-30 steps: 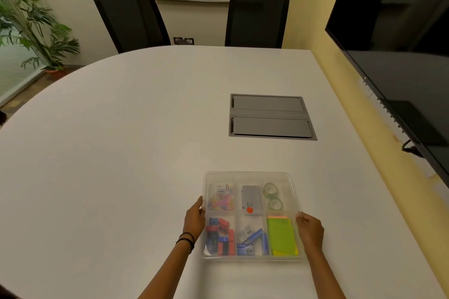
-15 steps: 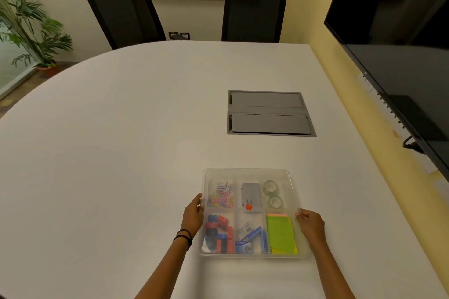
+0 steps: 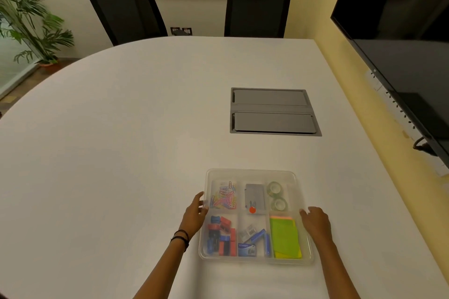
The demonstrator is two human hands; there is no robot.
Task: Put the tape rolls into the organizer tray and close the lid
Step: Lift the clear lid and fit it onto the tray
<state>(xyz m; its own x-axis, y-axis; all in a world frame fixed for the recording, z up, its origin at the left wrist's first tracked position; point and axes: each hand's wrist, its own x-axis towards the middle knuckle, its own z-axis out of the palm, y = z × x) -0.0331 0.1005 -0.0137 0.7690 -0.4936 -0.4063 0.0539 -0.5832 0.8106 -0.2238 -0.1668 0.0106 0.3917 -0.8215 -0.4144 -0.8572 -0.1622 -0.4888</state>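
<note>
A clear plastic organizer tray (image 3: 250, 171) lies on the white table near me, and a hazy clear lid seems to cover it. Two clear tape rolls (image 3: 274, 187) (image 3: 279, 204) lie in its far right compartment. The other compartments hold coloured paper clips, a grey case with a red dot, red and blue clips, staples and green sticky notes. My left hand (image 3: 194, 216) grips the tray's left rim, fingers curled at the edge. My right hand (image 3: 317, 224) lies against the right rim.
A grey cable hatch (image 3: 273, 110) is set into the table (image 3: 121, 141) beyond the tray. Two black chairs (image 3: 126, 7) (image 3: 257, 6) stand at the far end. A dark screen (image 3: 401, 43) hangs on the right wall, a plant (image 3: 29, 19) at far left.
Both hands stay at the tray's sides and the tray has not moved on the table. Only my view has shifted a little.
</note>
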